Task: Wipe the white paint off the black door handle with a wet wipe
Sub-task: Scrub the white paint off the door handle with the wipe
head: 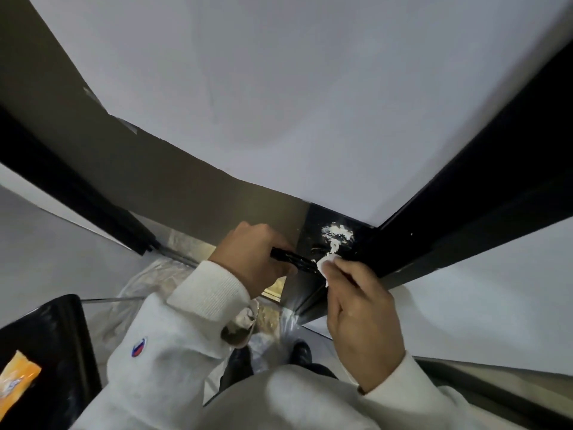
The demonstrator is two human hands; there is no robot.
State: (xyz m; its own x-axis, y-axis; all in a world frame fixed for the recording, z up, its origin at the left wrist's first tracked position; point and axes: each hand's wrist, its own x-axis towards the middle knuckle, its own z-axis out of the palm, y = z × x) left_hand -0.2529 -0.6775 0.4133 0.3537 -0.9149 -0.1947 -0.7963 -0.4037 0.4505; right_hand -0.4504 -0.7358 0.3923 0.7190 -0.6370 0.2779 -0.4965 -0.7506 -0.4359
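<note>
Two hands at black door handle, white paint not yet cleared.

Left hand: grip closed around lever's free end, steadying it against wiping pressure, wrist bent. Right hand: narrow fingertip grip pinching folded wet wipe, pressed at lever's base just below paint smear on black plate, fingers extended forward.

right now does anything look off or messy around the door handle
Yes: white paint is smeared on the black plate just above the handle. The left hand grips the handle; the right hand holds a wipe just below the smear.
</note>
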